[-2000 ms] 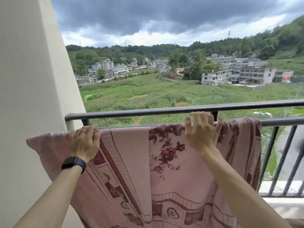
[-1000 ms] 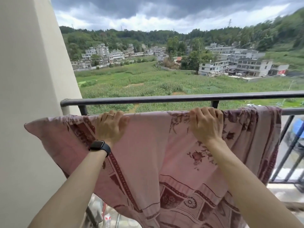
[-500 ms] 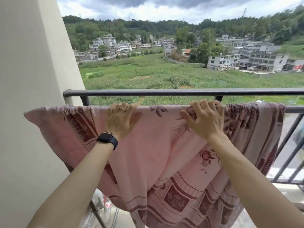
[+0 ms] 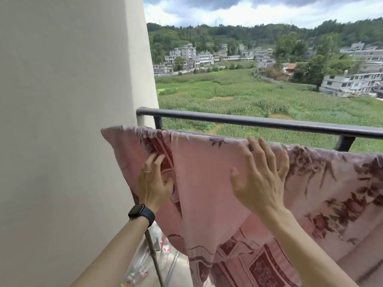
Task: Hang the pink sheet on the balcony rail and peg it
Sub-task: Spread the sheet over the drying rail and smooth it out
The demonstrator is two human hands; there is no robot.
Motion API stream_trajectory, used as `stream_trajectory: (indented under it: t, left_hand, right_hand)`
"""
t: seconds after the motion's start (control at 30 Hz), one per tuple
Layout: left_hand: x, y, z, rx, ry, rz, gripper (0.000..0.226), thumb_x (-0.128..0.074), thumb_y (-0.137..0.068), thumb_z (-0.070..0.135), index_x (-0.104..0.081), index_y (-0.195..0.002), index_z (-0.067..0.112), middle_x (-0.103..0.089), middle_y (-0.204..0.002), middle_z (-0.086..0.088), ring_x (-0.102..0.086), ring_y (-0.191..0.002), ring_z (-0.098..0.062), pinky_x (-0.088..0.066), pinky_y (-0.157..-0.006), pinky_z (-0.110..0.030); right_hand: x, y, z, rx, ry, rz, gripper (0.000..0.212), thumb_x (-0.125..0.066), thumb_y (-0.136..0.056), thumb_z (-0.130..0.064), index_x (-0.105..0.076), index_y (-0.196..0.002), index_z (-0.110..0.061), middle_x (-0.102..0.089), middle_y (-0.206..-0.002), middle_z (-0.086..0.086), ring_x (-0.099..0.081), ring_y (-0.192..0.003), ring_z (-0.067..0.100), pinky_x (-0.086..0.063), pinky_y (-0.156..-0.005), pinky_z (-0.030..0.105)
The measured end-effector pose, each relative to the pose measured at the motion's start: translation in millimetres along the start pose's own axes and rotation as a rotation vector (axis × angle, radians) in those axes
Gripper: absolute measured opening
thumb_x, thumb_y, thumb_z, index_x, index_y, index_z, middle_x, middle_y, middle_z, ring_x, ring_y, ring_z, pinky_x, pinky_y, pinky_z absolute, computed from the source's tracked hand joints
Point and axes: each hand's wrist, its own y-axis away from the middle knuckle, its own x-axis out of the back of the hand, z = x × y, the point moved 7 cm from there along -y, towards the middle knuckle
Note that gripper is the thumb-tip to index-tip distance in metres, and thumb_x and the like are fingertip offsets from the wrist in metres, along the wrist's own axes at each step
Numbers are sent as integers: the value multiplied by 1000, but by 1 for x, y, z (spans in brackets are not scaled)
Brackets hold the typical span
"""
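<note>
1. Pink floral fabric sheet (image 4: 207, 183) is hanging folded over a lower bar just beneath the dark round metal balcony rail (image 4: 248, 121). The bar itself is hidden under the cloth.
2. At the far left, the sheet's corner is jutting out past the rail's end, close to the cream plastered wall (image 4: 62, 121). Whether it is touching the wall cannot be told.
3. The left hand (image 4: 153, 183), wearing a black wristwatch (image 4: 142, 213), is lying open on the maroon border, fingers extended and pressing the cloth flat. It is gripping nothing.
4. The right hand (image 4: 259, 179) is spreading wide over the plain pink panel, fingertips reaching the fold line and palm on the cloth. It too is holding nothing.
5. Further right, the sheet is bunching into gathered folds along the bar.
6. Judgement: the step in hand is smoothing and spreading, and pegging is not yet begun. No pegs are showing.
7. Recommended practice: be sweeping both palms outward from the centre and working the right-hand gathers flat. Be drawing the loose left corner back onto the bar, and be levelling the fold so the weight is balancing on both sides before any pegs go on.
</note>
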Motion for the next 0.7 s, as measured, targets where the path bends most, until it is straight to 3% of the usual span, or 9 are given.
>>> stream_trajectory:
  t: [0.13, 0.27, 0.33, 0.4, 0.47, 0.6, 0.7]
  left_hand:
    - [11, -1, -101, 510, 314, 74, 57, -66, -88, 19, -40, -139, 16, -41, -142, -12, -41, -131, -28, -38, -104, -36]
    - [-2, -15, -185, 847, 539, -58, 88, -73, -84, 40, -23, -151, 14, -33, -151, -13, -35, -138, -28, -36, -110, -36]
    - [-11, -25, -213, 884, 569, -196, 77, -72, -84, 44, -38, -146, 13, -49, -141, -8, -48, -130, -25, -44, -100, -31]
    - [-8, -39, -232, 806, 503, -242, 36, -68, -88, 39, -64, -116, 17, -67, -110, 2, -63, -111, -21, -45, -80, -22]
    - [5, -56, -245, 733, 517, -195, 14, -67, -88, 35, -67, -92, 22, -68, -93, 7, -65, -98, -20, -45, -77, -26]
    - [44, -79, -276, 770, 920, -111, 10, -63, -80, 33, -64, -81, 23, -67, -87, 2, -63, -81, -24, -49, -73, -38]
    - [73, -85, -318, 758, 843, -14, 8, -65, -86, 32, -66, -85, 24, -66, -86, 1, -60, -81, -19, -45, -73, -33]
  right_hand:
    - [-34, -22, -96, 145, -62, -31, 59, -60, -84, -43, -55, -138, -19, -46, -152, 3, -32, -147, 23, -14, -118, 63]
    - [-65, -58, -182, 223, -88, -61, 56, -57, -86, -46, -55, -136, -22, -48, -150, 2, -34, -146, 21, -14, -118, 61]
    - [-84, -78, -215, 239, -71, -97, 56, -53, -88, -48, -52, -138, -22, -48, -151, 3, -35, -145, 22, -14, -119, 60]
    - [-106, -99, -234, 217, -27, -166, 58, -46, -92, -52, -46, -142, -24, -49, -150, 3, -39, -142, 22, -12, -119, 58]
    - [-126, -114, -238, 195, 47, -225, 56, -34, -98, -59, -43, -144, -28, -58, -141, 3, -52, -130, 25, -18, -116, 55]
    - [-131, -123, -219, 165, 181, -189, 57, -20, -100, -68, -55, -125, -30, -74, -102, 3, -69, -93, 27, -40, -98, 46]
    - [-125, -125, -205, 111, 206, -136, 64, -18, -99, -70, -63, -113, -26, -74, -96, 5, -69, -88, 28, -42, -93, 47]
